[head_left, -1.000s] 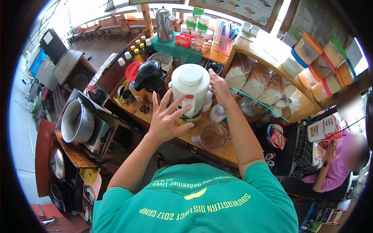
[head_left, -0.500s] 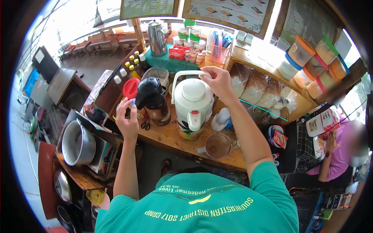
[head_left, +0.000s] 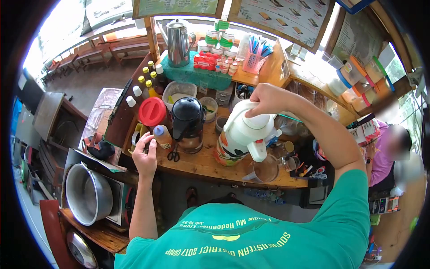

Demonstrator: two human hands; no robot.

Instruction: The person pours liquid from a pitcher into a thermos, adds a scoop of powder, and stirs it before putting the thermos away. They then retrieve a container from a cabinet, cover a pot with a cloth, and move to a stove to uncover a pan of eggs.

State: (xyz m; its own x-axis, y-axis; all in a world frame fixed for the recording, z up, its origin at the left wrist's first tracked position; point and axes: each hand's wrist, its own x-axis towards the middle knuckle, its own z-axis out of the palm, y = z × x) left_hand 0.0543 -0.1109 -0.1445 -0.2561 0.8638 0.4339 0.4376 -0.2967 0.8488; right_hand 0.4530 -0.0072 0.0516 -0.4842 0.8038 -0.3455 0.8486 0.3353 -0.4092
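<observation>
My right hand [head_left: 268, 99] is closed around the handle at the top of a white thermos jug [head_left: 239, 127] with a printed lower body. The thermos leans to the right, its spout above a clear measuring jug [head_left: 263, 169] on the wooden counter. Whether liquid flows cannot be made out. My left hand [head_left: 145, 157] is raised with loosely bent fingers apart, seemingly empty, close to a small bottle with a blue cap [head_left: 162, 136]. Beside that bottle stand a dark-topped thermos [head_left: 189, 121] and a red-lidded container [head_left: 152, 111]; black scissors [head_left: 174, 154] lie in front.
Several sauce bottles [head_left: 150, 80], a steel urn [head_left: 178, 44] and a pink basket of pens [head_left: 254, 60] stand along the back. At left is a large metal pot [head_left: 88, 195]. Glass jars [head_left: 291, 162] are right of the measuring jug. A person in purple [head_left: 380, 154] sits at far right.
The white thermos has gone from upright to tilted rightward, with my right hand moving right and bending over its top. My left hand stays raised at the left; the camera view has shifted.
</observation>
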